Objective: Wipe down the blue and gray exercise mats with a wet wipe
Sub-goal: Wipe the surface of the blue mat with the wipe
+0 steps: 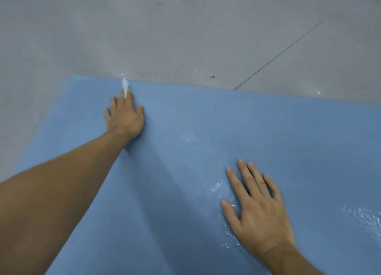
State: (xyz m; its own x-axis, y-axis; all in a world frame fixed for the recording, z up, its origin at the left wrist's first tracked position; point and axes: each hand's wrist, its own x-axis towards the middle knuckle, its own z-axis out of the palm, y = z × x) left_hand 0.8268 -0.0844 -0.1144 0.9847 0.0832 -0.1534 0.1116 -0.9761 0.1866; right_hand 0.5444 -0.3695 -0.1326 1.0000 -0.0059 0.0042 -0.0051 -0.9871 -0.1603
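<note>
The blue mat [206, 171] lies flat on the gray floor [185, 37], its near and right parts cut off by the frame. The left hand [124, 115] reaches to the mat's far edge, fingers spread and pressed down; a white wet wipe [124, 87] pokes out between 2 fingertips, most of it hidden under the palm, so the grip looks like a pinch but is hard to confirm. The right hand [257, 208] rests open and flat on the mat, holding nothing, beside wet glistening streaks [362, 219].
</note>
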